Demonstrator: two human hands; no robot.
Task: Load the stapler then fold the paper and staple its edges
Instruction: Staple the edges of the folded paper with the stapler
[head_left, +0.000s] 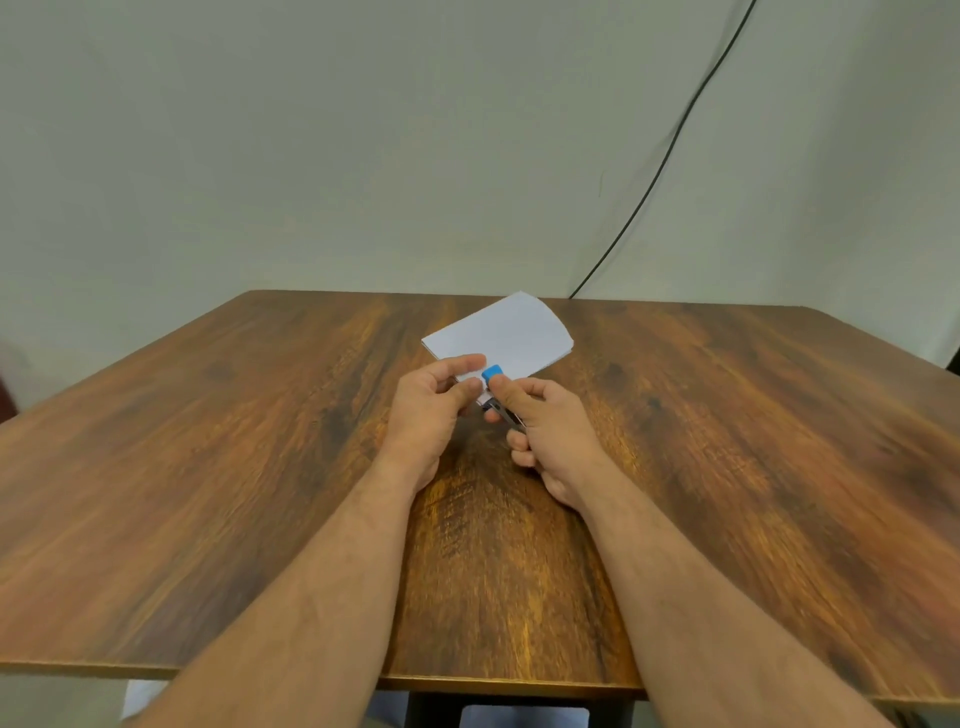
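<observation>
both hands (431, 410) (545, 436) — stapler (493, 375) clamping paper (501, 335).

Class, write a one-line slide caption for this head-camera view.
Left hand pinches folded white paper while right hand grips small blue-tipped stapler at its edge.

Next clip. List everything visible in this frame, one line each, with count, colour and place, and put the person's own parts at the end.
paper: one, white, folded, at the far middle of the table, near edge pinched by the left hand
stapler: one, blue cap with a metal body, at the paper's near edge, gripped by the right hand
table: one, brown wood grain, fills the lower frame
cable: one, black, runs down the wall behind the table's far right
wall: one, pale grey-green, behind the table
left hand: one, pinches the paper
right hand: one, curled round the stapler
</observation>
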